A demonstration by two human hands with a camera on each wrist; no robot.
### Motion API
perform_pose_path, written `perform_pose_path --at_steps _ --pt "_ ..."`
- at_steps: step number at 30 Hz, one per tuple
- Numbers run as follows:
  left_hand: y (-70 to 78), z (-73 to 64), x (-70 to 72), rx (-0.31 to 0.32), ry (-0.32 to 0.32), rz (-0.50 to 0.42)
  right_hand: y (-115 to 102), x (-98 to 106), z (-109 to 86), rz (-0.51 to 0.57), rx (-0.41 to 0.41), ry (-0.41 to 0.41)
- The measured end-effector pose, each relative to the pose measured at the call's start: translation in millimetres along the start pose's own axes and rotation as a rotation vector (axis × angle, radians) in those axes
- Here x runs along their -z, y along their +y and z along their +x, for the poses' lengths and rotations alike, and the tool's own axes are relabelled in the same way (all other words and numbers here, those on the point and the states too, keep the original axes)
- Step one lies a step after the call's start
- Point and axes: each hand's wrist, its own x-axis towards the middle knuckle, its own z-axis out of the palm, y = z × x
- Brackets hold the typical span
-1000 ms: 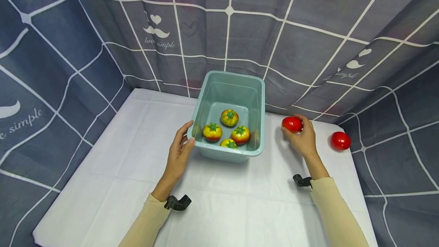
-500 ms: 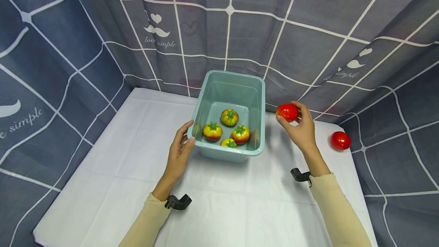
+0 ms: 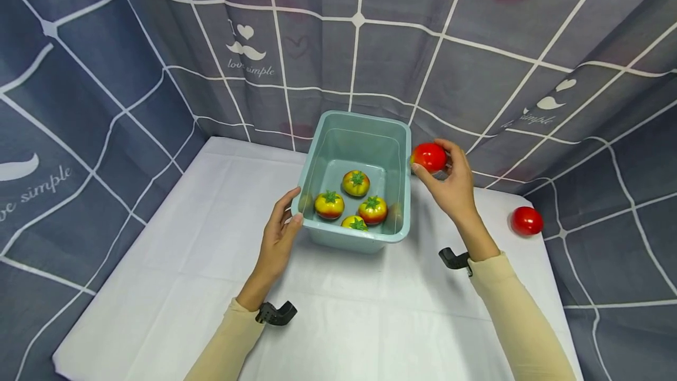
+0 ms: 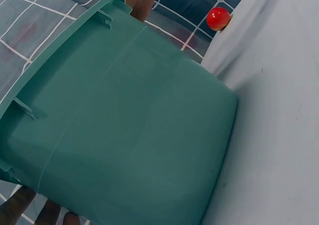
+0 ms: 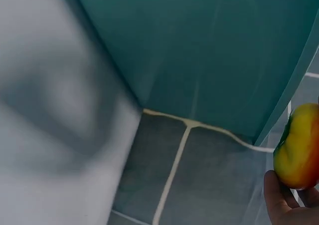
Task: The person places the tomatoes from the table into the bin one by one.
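Note:
In the head view a green plastic bin stands on the table with several yellow-red toy tomatoes inside, green stems up. My left hand holds its near left corner, thumb at the front rim and fingers along the left side; dark fingertips show under the rim in the left wrist view. My right hand grips a red tomato, raised just beside the bin's right rim. The right wrist view shows that tomato's yellow side. Another red tomato lies at the table's right edge.
A white cloth covers the table. Grey-blue curtains with white lines hang behind it and at both sides, close to the bin's back.
My right hand has lifted the red tomato off the table and carried it left and up toward the bin's right rim. My left hand has stayed at the bin's corner.

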Motion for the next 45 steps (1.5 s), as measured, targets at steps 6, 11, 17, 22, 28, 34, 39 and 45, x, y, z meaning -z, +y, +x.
perform_pose_path --at_steps 6,11,17,22,28,34,39,45 --pt "2.6 0.4 -0.6 0.01 -0.004 0.003 -11 -10 19.3 -0.015 0.039 -0.052" --pt "3.1 0.6 -1.0 0.014 -0.006 -0.007 -17 -20 38.2 -0.058 0.083 -0.126" --pt "2.4 0.5 -1.2 0.0 -0.012 -0.013 -20 -31 51.7 -0.114 0.13 -0.188" --pt "1.3 1.2 -1.5 -0.008 -0.018 -0.013 -20 -37 55.9 -0.142 0.14 -0.203" --pt "0.9 1.7 -1.3 -0.007 -0.013 -0.009 -19 -42 60.4 -0.184 0.15 -0.231" --pt "1.6 0.4 -0.3 0.001 -0.008 -0.007 -21 -47 66.5 -0.204 0.168 -0.281" --pt "3.0 -0.2 -0.4 0.012 -0.011 -0.009 -22 -51 70.9 -0.221 0.179 -0.336" --pt "3.2 0.0 0.0 0.006 -0.009 -0.016 -22 -57 73.9 -0.263 0.198 -0.41"
